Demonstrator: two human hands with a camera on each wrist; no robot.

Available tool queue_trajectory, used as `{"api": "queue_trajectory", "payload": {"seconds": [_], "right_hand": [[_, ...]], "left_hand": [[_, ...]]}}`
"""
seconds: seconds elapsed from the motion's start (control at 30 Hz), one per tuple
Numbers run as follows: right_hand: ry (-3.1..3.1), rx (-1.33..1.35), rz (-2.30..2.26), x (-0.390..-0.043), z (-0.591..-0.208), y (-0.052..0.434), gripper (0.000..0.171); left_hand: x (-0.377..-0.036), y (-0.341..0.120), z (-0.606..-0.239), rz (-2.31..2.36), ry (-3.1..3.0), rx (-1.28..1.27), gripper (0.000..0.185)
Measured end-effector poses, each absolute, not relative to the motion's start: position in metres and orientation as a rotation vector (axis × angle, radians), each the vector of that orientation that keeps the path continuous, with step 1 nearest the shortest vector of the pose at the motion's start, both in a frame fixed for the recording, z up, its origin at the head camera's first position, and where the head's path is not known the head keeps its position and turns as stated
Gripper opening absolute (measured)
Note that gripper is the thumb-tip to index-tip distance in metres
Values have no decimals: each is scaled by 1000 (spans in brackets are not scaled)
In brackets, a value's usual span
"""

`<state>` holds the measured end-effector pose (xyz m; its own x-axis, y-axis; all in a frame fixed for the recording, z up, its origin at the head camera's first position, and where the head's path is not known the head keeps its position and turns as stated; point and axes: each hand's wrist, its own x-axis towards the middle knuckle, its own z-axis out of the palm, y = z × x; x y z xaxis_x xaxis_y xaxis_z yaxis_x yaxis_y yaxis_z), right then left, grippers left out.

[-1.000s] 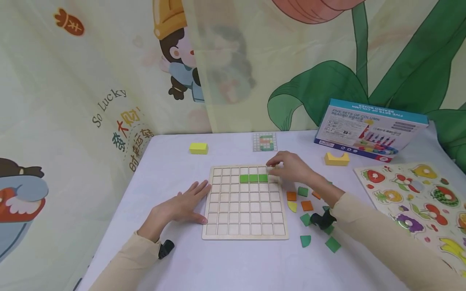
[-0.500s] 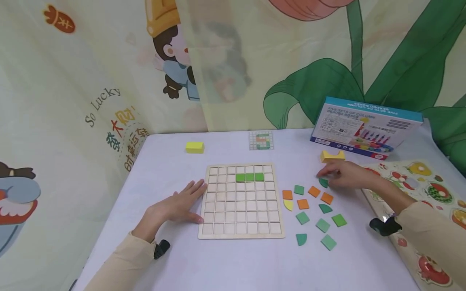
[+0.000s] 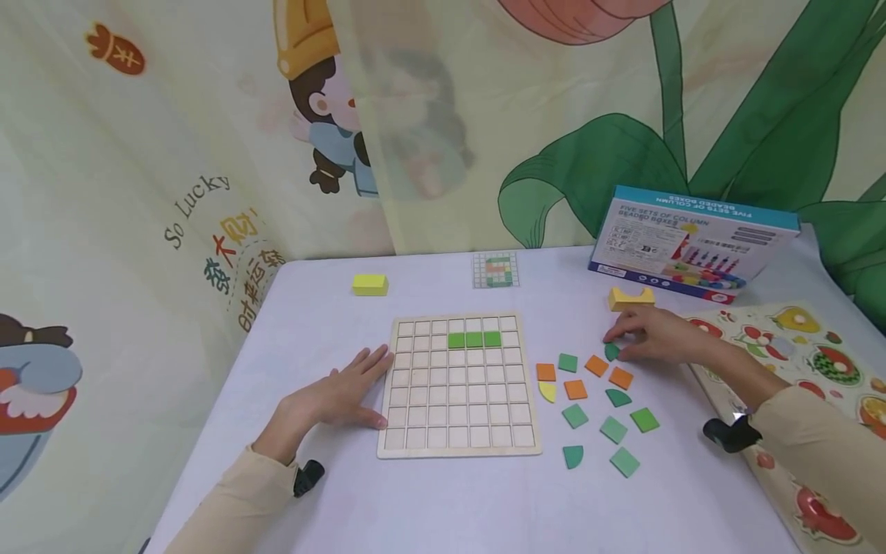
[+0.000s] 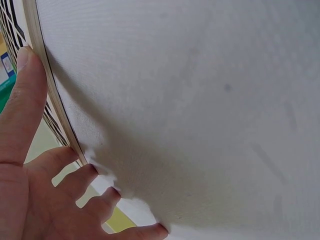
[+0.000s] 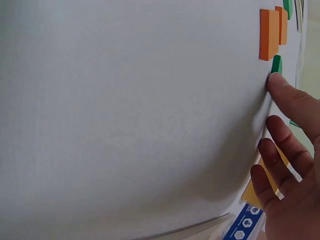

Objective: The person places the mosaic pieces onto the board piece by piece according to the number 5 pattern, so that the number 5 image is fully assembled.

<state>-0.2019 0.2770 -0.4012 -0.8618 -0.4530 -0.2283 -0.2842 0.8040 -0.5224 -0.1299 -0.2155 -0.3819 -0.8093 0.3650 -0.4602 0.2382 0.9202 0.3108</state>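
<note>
Pinching a dark green quarter-round tile [image 3: 612,352] at the top of the loose pile, the right hand [image 3: 657,338] has left the grid board [image 3: 458,446], where it was a second ago, so a fourth piece looks to be coming next. The left hand [image 3: 339,396] stays flat, fingers straight, on the tabletop [image 3: 443,500] against the board's left edge. Three green tiles [image 3: 474,339] fill the second row; loose beside the board I count four orange squares [image 3: 574,388], five green squares [image 3: 614,428], three green quarter-rounds and one yellow [image 3: 548,392].
</note>
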Motion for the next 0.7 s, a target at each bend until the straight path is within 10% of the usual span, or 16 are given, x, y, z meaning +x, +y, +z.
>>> {"api": "queue_trajectory", "payload": {"seconds": [0.7], "right_hand": [[2726, -507, -812, -212, -393, 237, 31]], "left_hand": [[-128, -215, -382, 325, 2549, 411, 102]]}}
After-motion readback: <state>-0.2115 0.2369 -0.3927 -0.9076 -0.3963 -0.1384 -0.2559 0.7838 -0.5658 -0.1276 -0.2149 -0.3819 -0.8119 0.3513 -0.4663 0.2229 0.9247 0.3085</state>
